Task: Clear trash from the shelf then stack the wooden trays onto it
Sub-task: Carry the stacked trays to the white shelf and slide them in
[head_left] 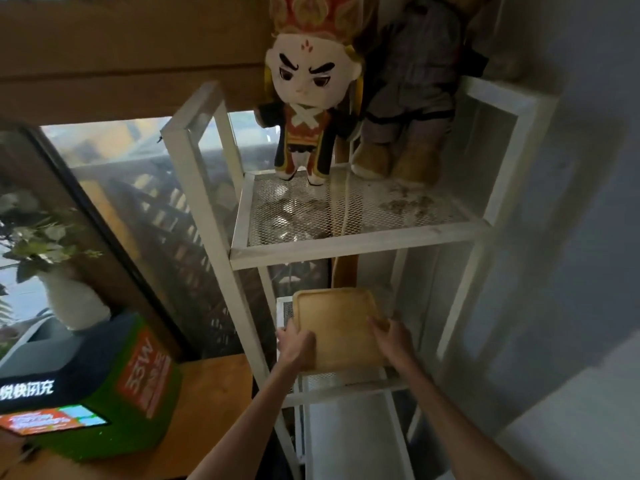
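A light wooden tray (337, 323) with a raised rim lies on the lower mesh level of a white metal shelf (349, 389). My left hand (294, 344) grips the tray's near left edge. My right hand (393, 337) holds its near right edge, fingers over the rim. The tray's near end sits at the shelf's front rail. Whether other trays lie beneath it cannot be seen.
The upper mesh level (353, 251) carries two plush dolls (308, 98) and dusty debris (405, 206). Left of the shelf a wooden table (207, 393) holds a green and black charging box (90, 386) and a white vase with flowers (69, 299). A grey wall (571, 202) is at right.
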{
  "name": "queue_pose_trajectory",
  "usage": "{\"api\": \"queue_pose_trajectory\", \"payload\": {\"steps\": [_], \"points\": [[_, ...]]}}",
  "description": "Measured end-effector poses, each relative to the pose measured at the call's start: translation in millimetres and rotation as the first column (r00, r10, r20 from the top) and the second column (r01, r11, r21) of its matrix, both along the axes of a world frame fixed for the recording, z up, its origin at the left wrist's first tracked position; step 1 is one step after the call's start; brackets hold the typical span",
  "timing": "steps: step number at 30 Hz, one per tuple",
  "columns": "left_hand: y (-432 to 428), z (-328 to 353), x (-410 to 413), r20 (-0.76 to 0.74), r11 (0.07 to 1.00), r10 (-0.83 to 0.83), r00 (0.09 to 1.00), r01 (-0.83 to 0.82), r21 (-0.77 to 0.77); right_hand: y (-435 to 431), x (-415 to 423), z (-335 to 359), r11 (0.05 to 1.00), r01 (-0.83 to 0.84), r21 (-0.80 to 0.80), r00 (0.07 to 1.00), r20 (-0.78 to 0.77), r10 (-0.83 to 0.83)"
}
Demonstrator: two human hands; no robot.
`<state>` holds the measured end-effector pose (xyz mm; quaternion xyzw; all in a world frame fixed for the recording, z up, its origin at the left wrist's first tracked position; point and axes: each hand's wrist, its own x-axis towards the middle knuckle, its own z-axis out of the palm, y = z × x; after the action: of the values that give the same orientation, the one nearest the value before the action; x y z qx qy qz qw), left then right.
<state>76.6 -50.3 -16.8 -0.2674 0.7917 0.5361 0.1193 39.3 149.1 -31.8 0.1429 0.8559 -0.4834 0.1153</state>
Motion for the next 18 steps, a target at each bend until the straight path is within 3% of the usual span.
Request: {"api": "queue_pose_trajectory", "payload": {"steps": [8,18], "points": [[11,-20,12,-0.067,0.995,0.072,0.995,-0.076,-0.068,4,4,-12,0.999,-0.031,-0.019,0.999,-0.015,0.031],[14,-37,16,-0.125,0.996,0.070,0.990,-0.076,-0.038,3,5,-16,0.993,-0.021,0.117,0.996,-0.083,0.031]]}}
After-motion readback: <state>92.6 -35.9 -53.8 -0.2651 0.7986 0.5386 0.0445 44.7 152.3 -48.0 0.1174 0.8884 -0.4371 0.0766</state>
